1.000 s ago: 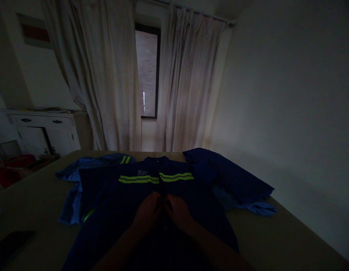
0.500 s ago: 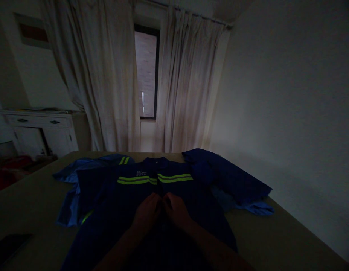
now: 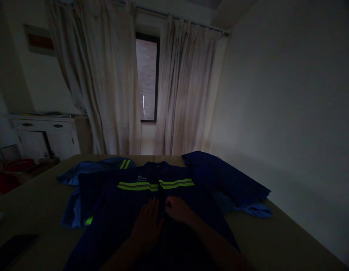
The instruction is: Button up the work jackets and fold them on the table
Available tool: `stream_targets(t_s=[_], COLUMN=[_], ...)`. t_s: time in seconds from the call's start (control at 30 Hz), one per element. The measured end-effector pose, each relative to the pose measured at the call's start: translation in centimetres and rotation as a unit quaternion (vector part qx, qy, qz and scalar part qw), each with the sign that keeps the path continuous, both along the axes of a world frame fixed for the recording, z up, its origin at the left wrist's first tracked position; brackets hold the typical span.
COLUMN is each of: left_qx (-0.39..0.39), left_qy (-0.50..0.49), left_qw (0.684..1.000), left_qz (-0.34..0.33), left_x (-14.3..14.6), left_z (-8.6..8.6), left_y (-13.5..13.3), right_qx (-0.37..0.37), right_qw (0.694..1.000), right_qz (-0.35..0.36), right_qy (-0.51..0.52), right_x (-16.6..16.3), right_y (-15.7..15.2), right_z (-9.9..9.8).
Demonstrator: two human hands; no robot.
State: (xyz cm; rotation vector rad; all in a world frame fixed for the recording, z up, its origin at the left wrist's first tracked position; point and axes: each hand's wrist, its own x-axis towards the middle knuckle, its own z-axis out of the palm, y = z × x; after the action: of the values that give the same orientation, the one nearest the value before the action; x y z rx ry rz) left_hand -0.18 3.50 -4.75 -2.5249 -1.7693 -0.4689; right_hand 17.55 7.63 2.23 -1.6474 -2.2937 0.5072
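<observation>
a dark blue jacket (image 3: 120,214) is spread front up on the table (image 3: 276,241). it is pressed down by the left hand (image 3: 148,223), laid open and flat, likely to steady the cloth; the right hand (image 3: 177,209) is curled at the front seam, its grip unclear. two clothes heaps (image 3: 227,180) are left beside it.

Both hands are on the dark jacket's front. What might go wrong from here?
1. The room is dim and the jacket is dark, so the front edges between the left hand and the right hand are hard to see and may end up misaligned.
2. A light blue garment lies partly under the jacket, so tugging could drag or bunch it.
</observation>
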Motion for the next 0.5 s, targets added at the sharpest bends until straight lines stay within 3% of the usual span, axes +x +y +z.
stream_targets(t_s=[0.13,0.3,0.4,0.5], left_qx=[-0.031,-0.089,-0.063,-0.032], left_qy=[0.000,-0.019,-0.049,-0.072], left_qw=[1.000,0.994,0.993,0.995], left_qz=[-0.004,0.061,0.092,0.059], left_x=[0.2,0.2,0.4,0.6], left_z=[2.4,6.5,6.2,4.6], left_y=[-1.2,3.8,6.8,7.8], right_qx=[0.041,0.073,0.077,0.081], right_qw=[0.997,0.996,0.996,0.996], right_qz=[-0.021,-0.047,-0.038,-0.021], right_qy=[-0.064,-0.021,-0.014,-0.003], right_x=[-1.4,-2.7,-2.3,-1.8], right_y=[1.1,2.4,2.3,1.9], right_z=[0.6,-0.9,-1.7,-2.0])
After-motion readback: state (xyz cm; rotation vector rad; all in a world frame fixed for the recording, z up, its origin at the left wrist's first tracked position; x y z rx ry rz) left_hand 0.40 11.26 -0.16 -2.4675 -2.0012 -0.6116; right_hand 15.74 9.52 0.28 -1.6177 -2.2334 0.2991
